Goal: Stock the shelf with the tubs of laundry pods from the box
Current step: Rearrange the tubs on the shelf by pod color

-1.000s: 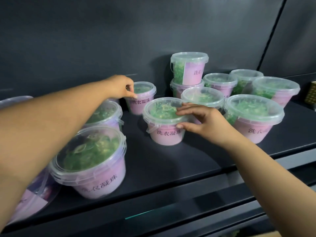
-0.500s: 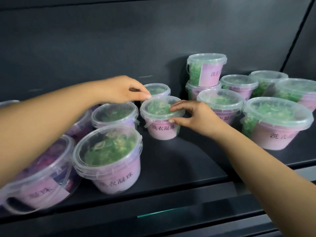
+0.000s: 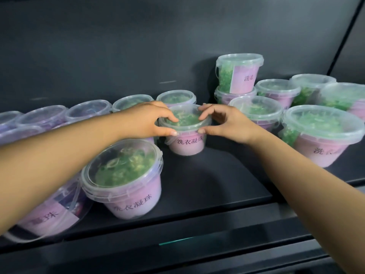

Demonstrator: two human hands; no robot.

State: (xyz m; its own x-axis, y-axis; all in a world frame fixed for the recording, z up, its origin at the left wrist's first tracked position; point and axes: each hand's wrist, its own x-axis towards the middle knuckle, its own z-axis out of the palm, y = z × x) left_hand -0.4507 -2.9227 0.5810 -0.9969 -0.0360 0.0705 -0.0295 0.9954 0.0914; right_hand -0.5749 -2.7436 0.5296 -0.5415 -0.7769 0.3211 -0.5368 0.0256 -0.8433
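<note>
A small clear tub of green laundry pods with a pink label (image 3: 186, 142) stands mid-shelf on the dark shelf (image 3: 207, 184). My left hand (image 3: 150, 119) grips its lid rim from the left, thumb at the front and fingers curled over the top. My right hand (image 3: 225, 121) pinches the rim from the right in the same way. A bigger tub of green pods (image 3: 126, 178) stands in front, under my left forearm. The box is out of view.
Several more tubs crowd the right side, one stacked on another (image 3: 238, 74), and a large one (image 3: 324, 135) at the front right. A row of purple-filled tubs (image 3: 45, 117) runs along the left. The shelf's front edge (image 3: 177, 220) lies below.
My left hand left the tub behind and took hold of the small tub's lid rim. The small tub slid left between both hands, and the view shifted left.
</note>
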